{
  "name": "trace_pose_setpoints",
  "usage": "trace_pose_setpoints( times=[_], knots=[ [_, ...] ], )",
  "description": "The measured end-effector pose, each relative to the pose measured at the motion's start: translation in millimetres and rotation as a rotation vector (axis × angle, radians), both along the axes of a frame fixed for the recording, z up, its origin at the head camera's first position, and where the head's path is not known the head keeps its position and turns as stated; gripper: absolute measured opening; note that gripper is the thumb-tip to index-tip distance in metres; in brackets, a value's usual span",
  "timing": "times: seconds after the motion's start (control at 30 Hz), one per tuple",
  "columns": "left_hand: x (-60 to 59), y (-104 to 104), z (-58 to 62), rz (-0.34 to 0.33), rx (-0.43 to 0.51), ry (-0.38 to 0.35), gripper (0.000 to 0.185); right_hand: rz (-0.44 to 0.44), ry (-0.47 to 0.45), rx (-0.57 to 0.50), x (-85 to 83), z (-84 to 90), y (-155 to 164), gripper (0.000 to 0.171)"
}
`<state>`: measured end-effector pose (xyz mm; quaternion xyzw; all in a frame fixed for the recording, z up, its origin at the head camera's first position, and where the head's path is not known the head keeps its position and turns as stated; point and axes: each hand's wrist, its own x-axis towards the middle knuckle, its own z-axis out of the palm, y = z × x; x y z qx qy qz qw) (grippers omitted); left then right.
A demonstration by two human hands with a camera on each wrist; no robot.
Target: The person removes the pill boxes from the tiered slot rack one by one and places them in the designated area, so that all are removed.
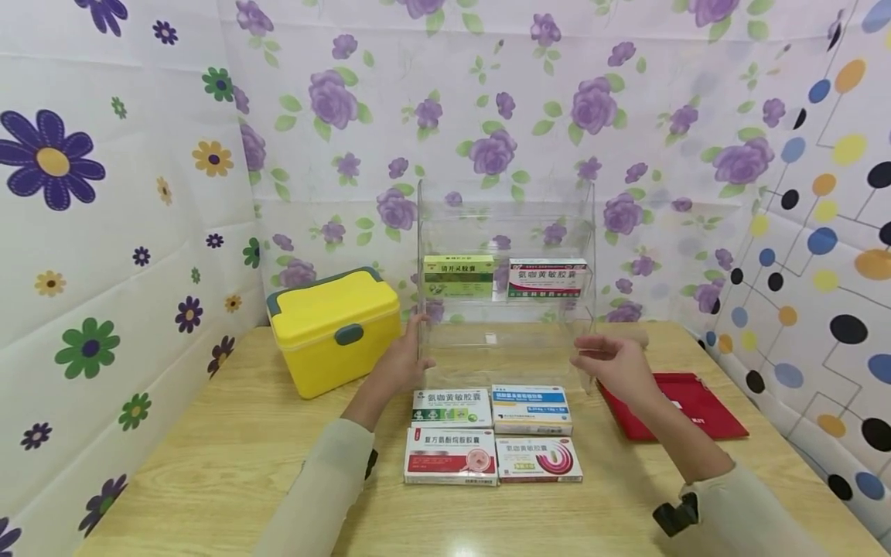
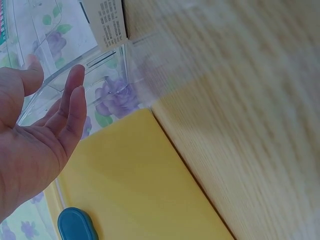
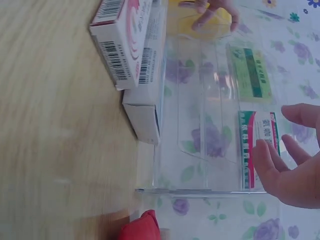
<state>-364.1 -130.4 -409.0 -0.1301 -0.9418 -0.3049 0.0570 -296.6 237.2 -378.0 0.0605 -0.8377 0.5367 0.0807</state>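
Observation:
A clear plastic tiered display rack (image 1: 490, 338) stands on the table. On one tier sit a green medicine box (image 1: 459, 278) and a white, red and green medicine box (image 1: 547, 280). At the rack's left side is my left hand (image 1: 400, 360); in the left wrist view its thumb and fingers (image 2: 76, 107) are apart around the clear edge. My right hand (image 1: 619, 367) is by the right side, its fingers (image 3: 267, 165) loosely bent with a gap to the thumb. Contact with the plastic is hard to tell. Several medicine boxes (image 1: 451, 455) lie in two rows before the rack.
Left of the rack stands a yellow case (image 1: 334, 348) with a dark latch, close to my left forearm. A red pouch (image 1: 703, 410) lies on the right, partly under my right forearm. Flowered cloth (image 1: 334, 155) hangs behind the wooden table (image 1: 209, 464).

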Motion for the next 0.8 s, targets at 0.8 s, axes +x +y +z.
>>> trace_pose_setpoints(
  times=[0.8],
  knots=[
    [-2.3, -2, -2.1, -0.005, -0.002, 0.015, 0.083, -0.240, 0.265, -0.025, -74.1, 40.8, -27, 0.049]
  ],
)
